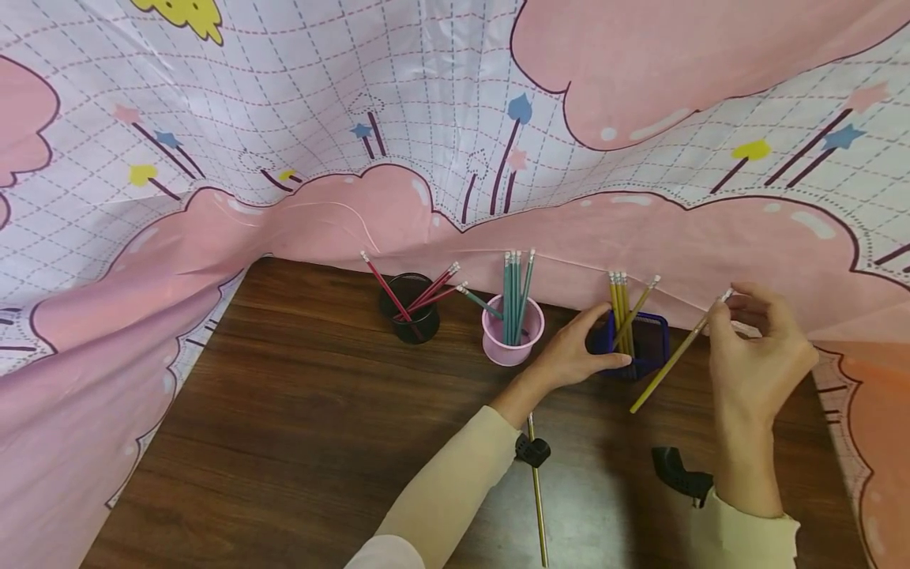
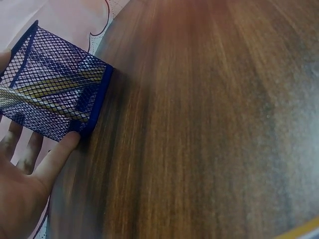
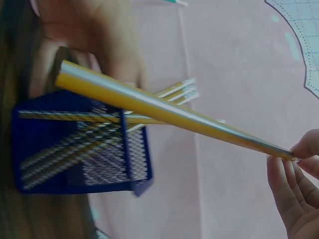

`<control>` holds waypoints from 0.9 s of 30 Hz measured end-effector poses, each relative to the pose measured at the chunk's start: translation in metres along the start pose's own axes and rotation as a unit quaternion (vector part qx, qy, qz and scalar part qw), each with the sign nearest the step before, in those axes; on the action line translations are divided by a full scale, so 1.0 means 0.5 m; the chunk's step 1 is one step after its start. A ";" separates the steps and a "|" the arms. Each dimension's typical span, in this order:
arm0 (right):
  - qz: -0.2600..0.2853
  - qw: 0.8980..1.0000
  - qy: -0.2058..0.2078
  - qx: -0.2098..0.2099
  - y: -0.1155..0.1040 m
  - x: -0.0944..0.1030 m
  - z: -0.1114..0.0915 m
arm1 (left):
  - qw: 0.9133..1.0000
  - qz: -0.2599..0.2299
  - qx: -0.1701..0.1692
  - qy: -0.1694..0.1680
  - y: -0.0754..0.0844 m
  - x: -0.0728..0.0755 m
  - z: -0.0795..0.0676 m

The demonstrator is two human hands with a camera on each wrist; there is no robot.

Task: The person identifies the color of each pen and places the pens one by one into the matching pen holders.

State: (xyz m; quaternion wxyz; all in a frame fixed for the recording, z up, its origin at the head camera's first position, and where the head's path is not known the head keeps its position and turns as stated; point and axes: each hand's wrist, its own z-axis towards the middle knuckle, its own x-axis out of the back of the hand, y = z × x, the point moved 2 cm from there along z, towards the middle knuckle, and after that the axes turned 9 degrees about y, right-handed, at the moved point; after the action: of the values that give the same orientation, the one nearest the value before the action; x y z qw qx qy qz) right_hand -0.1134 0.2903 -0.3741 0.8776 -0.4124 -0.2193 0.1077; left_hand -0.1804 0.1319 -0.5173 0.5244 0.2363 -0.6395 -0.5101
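A square blue mesh pencil holder (image 1: 666,338) stands near the table's back edge with several yellow pencils (image 1: 617,300) leaning in it. My left hand (image 1: 573,354) holds its left side, thumb at the front and index finger toward the back; in the left wrist view the thumb lies by the holder's base. To the right of the holder, my right hand (image 1: 762,359) pinches another yellow pencil (image 1: 671,368) at its eraser end. This pencil slants down and left, and in the right wrist view its far end (image 3: 75,81) overlaps the holder.
A pink cup (image 1: 506,357) with several green pencils and a black mesh cup (image 1: 418,335) with red pencils stand to the left. One yellow pencil (image 1: 538,506) lies on the wooden table (image 1: 284,427) under my left forearm. A patterned cloth (image 1: 455,190) hangs behind.
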 end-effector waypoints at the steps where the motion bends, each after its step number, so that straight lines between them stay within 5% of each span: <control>1: -0.002 1.000 0.002 0.002 0.005 -0.003 0.007 | 1.000 0.002 0.000 0.001 0.000 0.000 0.000; 9: 0.017 1.000 0.010 0.005 0.004 -0.027 0.052 | 1.000 0.005 -0.003 0.002 -0.003 -0.001 0.001; 27: 0.058 0.997 0.053 0.023 0.005 -0.063 0.079 | 1.000 0.015 0.021 -0.001 -0.004 -0.003 0.000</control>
State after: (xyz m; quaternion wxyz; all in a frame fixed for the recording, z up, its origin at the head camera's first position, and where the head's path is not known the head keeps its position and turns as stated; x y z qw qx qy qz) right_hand -0.1598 0.3070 -0.3630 0.8893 -0.4098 -0.1454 0.1416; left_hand -0.1803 0.1322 -0.5198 0.5260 0.2376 -0.6542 -0.4888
